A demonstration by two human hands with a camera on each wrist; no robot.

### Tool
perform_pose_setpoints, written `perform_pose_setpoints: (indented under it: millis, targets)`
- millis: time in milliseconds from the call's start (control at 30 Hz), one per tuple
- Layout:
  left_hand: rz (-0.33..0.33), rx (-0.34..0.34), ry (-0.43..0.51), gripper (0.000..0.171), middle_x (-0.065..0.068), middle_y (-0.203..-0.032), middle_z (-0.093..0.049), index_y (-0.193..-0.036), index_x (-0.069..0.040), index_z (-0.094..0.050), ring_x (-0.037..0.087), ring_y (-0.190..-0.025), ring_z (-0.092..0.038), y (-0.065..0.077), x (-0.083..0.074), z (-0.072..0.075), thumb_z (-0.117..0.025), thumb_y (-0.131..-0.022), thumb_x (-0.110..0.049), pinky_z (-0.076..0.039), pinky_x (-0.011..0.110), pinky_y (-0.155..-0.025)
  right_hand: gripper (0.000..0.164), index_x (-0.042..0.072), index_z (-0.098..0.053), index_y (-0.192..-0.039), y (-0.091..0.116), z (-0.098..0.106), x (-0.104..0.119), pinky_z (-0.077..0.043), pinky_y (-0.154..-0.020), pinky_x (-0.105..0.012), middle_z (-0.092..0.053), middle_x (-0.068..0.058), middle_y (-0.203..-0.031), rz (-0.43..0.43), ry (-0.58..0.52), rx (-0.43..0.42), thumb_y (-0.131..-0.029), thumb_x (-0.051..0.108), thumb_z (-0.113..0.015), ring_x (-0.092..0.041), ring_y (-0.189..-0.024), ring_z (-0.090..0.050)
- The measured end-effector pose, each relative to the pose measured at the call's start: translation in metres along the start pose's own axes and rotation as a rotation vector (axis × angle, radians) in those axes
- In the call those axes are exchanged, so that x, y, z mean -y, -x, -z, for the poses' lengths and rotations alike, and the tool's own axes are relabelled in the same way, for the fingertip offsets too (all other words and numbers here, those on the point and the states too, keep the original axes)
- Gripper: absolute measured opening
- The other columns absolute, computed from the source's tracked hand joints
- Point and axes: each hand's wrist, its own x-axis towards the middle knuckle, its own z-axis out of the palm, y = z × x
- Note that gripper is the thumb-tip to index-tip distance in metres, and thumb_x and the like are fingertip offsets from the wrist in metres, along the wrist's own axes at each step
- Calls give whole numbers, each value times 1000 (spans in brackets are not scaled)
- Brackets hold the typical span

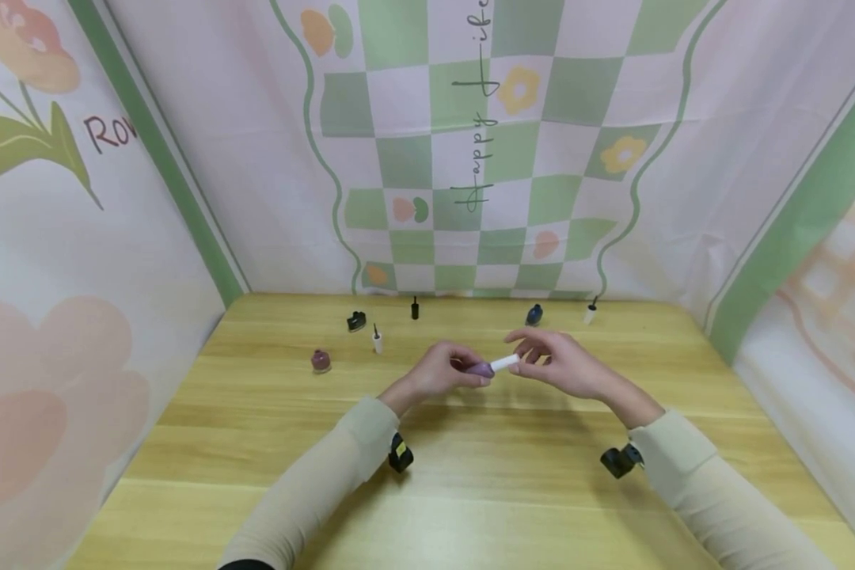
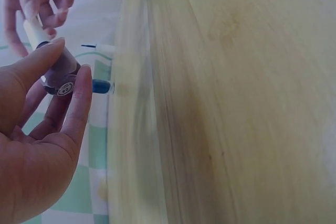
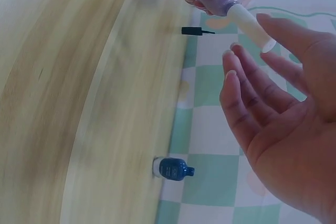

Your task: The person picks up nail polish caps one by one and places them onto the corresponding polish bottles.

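Over the middle of the table, my left hand [image 1: 443, 369] grips a purple nail polish bottle [image 1: 480, 370] by its body, thumb on one side and fingers on the other. A round label shows on the bottle's base in the left wrist view. The bottle is tilted, its long white cap [image 1: 504, 362] pointing toward my right hand [image 1: 561, 362]. Thumb and index finger of that hand pinch the cap's end [image 3: 266, 44]; the other fingers are loosely bent and hold nothing. The cap sits against the bottle's neck.
An uncapped plum bottle [image 1: 321, 362], a small black object [image 1: 356, 321], a white brush cap [image 1: 378, 343] and a black brush cap [image 1: 415, 309] stand left. Back right are an uncapped blue bottle [image 1: 534, 315] and another white brush cap [image 1: 590, 313]. A printed curtain [image 1: 456, 158] hangs behind the table.
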Motion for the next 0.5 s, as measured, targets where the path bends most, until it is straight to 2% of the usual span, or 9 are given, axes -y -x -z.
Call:
perform_pose_setpoints:
  millis: [167,300,500]
  targets:
    - [-18,3,-11,18,-3,-96,-76,-103,-15,-78,17,-88,-69,-2,1,0,-83,-86,-13,-60,31,-80,26,8,-68,-122,0,0,1,-57,-69,-31,-71,-2,-99,36,-5,-18,-99,20,-71,-19,-87,-66]
    - [-23,1,-8,17,-3,-95,-76,-102,-14,-78,17,-87,-69,-2,0,-1,-83,-86,-12,-60,32,-79,15,10,-73,-111,0,1,3,-55,-67,-30,-71,-2,-94,38,0,-27,-100,19,-69,-19,-83,-64]
    - [-14,3,3,17,-3,-96,-76,-102,-15,-78,17,-87,-69,-1,0,-2,-83,-86,-13,-61,37,-82,13,9,-75,-106,0,-1,5,-53,-61,-28,-71,-2,-89,-1,-4,-33,-100,19,-68,-19,-75,-63]
